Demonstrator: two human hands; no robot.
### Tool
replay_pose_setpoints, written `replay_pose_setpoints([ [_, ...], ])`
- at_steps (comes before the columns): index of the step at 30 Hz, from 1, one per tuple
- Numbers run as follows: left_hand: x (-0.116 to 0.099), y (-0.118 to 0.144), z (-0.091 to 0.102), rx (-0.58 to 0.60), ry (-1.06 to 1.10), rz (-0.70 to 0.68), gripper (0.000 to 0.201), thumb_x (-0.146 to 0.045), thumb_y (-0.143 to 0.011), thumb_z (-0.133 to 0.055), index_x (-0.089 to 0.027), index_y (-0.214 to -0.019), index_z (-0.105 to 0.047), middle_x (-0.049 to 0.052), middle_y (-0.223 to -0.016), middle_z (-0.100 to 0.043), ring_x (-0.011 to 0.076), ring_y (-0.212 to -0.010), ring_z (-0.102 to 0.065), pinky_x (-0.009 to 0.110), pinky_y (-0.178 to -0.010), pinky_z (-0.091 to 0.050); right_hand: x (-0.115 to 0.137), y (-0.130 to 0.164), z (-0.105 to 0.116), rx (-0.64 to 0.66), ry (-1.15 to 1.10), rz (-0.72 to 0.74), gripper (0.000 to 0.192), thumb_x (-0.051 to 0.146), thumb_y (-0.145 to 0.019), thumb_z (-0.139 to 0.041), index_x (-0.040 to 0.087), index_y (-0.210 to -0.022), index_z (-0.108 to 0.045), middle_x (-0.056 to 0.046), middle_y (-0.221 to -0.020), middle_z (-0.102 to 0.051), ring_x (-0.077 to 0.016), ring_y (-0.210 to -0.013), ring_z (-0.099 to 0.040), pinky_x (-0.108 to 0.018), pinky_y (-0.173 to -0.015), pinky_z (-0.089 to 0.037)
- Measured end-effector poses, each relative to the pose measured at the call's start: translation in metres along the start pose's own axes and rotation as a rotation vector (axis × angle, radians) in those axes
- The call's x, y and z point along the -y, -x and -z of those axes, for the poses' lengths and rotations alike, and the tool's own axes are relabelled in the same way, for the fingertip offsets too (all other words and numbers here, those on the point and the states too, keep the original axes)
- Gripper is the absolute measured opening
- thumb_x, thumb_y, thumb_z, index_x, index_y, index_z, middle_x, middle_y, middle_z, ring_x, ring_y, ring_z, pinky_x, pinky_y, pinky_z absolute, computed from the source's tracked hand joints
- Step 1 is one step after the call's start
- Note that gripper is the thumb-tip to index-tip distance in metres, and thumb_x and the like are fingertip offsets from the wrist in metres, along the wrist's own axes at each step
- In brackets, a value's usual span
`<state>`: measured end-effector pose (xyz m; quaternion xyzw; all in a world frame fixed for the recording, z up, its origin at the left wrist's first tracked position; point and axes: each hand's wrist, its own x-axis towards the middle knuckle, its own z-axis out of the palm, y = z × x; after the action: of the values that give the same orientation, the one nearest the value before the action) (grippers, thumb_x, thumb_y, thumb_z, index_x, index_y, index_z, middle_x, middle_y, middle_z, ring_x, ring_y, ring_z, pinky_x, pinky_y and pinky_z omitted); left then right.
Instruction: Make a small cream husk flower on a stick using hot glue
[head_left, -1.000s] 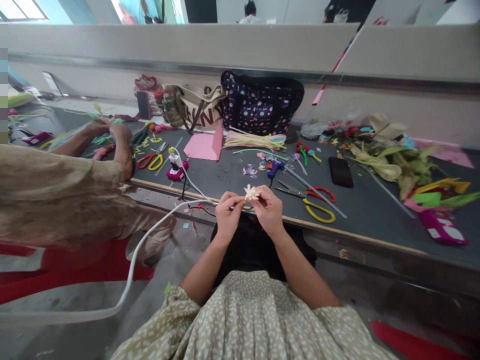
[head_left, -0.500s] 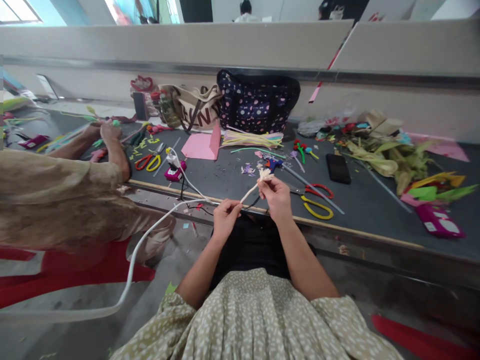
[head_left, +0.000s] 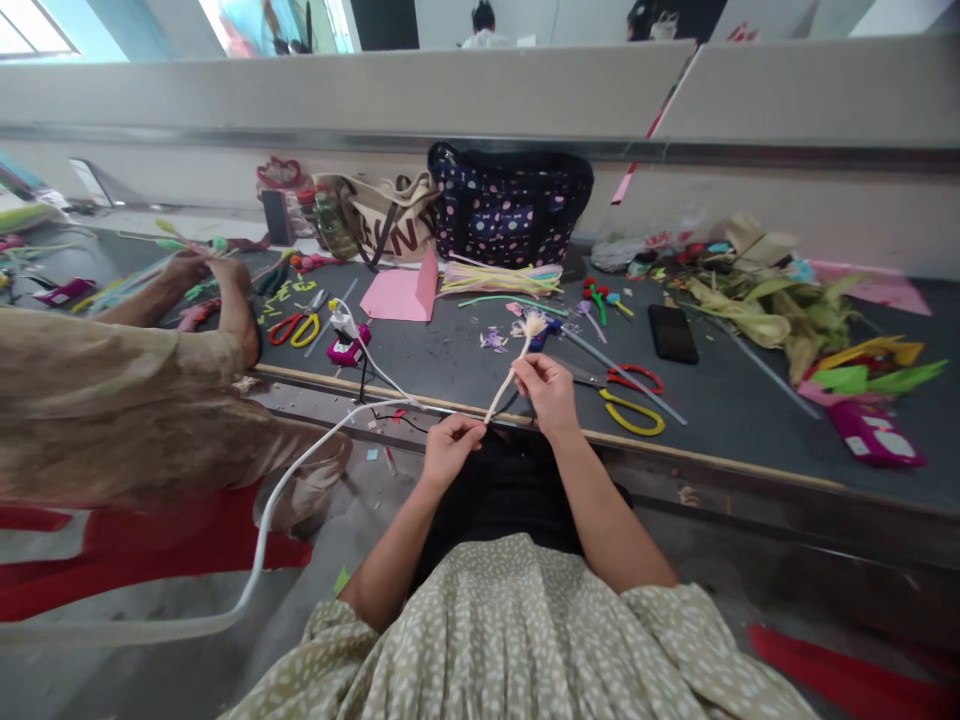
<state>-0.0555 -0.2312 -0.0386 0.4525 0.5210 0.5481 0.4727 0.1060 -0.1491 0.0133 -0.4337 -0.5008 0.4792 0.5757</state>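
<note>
A small cream craft flower (head_left: pixel 531 325) sits on top of a thin pale stem that slants down to the left. My left hand (head_left: pixel 448 449) pinches the stem's lower end near the table's front edge. My right hand (head_left: pixel 548 390) grips the stem higher up, just below the flower head. Both hands are over the front edge of the dark grey table (head_left: pixel 465 360), above my lap. Red and yellow scissors (head_left: pixel 626 396) lie just to the right of my right hand. A blue glue gun (head_left: pixel 546 330) lies behind the flower.
A co-worker's arm (head_left: pixel 217 300) works at the table on the left, next to another pair of scissors (head_left: pixel 294 328). A dotted dark bag (head_left: pixel 508 205), a canvas bag (head_left: pixel 390 220), pink paper (head_left: pixel 401 293), a phone (head_left: pixel 672 333), leaves (head_left: pixel 772 310) and a white cable (head_left: pixel 300 470) lie around.
The flower was held close between both hands; my right hand has lifted it up and away while my left hand slid down, stretching the stem out between them.
</note>
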Motion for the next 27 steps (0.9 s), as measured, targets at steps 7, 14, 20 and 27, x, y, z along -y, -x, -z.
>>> replay_pose_setpoints([
  [7,-0.002,0.003,0.006,-0.067,0.019,-0.041,0.028,-0.044,-0.079,-0.071,-0.016,-0.083,-0.075,0.001,-0.067,-0.062,0.0092,-0.053,-0.053,0.020,-0.049,-0.046,-0.007,0.004,0.020,0.185,-0.040,-0.025,0.026,0.043,-0.084,-0.066,0.018,-0.077,-0.062,0.002,-0.063,-0.061,-0.0065,-0.047,-0.042,-0.021,-0.043,-0.031],
  [14,-0.034,-0.032,-0.026,0.038,-0.034,-0.275,0.027,-0.041,-0.086,-0.065,-0.019,-0.097,-0.077,0.008,-0.093,-0.066,0.0169,-0.084,-0.062,0.022,-0.063,-0.049,-0.016,0.022,0.014,0.354,-0.055,-0.105,0.030,0.049,-0.084,-0.064,0.020,-0.083,-0.058,0.004,-0.064,-0.057,-0.0065,-0.049,-0.041,-0.020,-0.045,-0.031],
  [20,-0.039,-0.041,-0.043,0.067,0.062,-0.278,0.023,-0.040,-0.081,-0.071,-0.018,-0.082,-0.076,0.006,-0.089,-0.065,0.0123,-0.067,-0.058,0.022,-0.053,-0.045,-0.026,0.030,0.013,0.421,-0.056,-0.112,0.033,0.053,-0.084,-0.064,0.021,-0.087,-0.059,0.006,-0.061,-0.050,-0.0065,-0.048,-0.040,-0.020,-0.045,-0.031],
  [27,-0.042,-0.035,-0.042,0.045,0.078,-0.274,0.019,-0.038,-0.076,-0.075,-0.019,-0.075,-0.075,0.004,-0.082,-0.062,0.0105,-0.059,-0.054,0.023,-0.049,-0.042,-0.029,0.036,0.011,0.454,-0.101,-0.130,0.038,0.054,-0.081,-0.067,0.021,-0.097,-0.060,0.002,-0.073,-0.061,-0.0073,-0.051,-0.045,-0.021,-0.044,-0.031],
])
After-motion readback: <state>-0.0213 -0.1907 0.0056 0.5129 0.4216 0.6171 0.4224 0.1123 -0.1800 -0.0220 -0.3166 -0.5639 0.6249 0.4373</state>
